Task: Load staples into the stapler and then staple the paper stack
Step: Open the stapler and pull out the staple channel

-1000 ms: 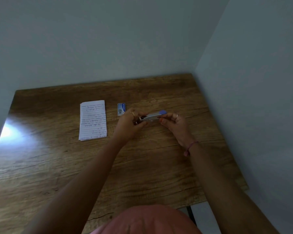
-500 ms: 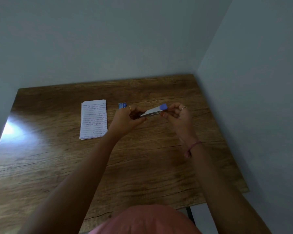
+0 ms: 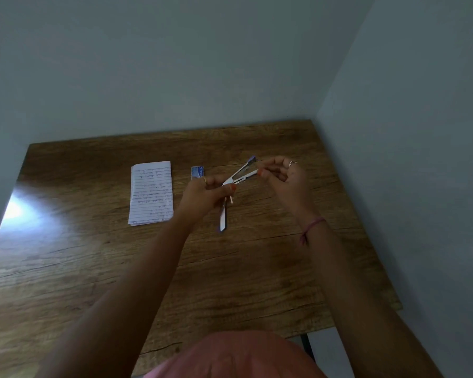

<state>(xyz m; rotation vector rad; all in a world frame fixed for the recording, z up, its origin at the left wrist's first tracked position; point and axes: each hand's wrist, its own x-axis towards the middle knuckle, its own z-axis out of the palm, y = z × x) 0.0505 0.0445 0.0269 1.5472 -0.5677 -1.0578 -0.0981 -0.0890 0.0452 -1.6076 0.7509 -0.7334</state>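
A small silver and purple stapler is held above the wooden table, swung apart at its hinge. My left hand grips the hinge end, and one arm of the stapler hangs down below that hand toward me. My right hand pinches the tip of the metal staple rail, while the purple-tipped top cover points up just above it. A stack of lined, handwritten paper lies flat to the left. The small blue staple box lies behind my left hand, partly hidden by it.
Grey walls close the table in at the back and along the right side. The table's near right corner ends short of the right wall, with a dark table leg below. A bright glare patch lies on the wood at the left.
The stapler was closed in both hands; now it is swung apart, with one arm hanging down from my left hand and the cover lifted off the rail. Both hands rose slightly.
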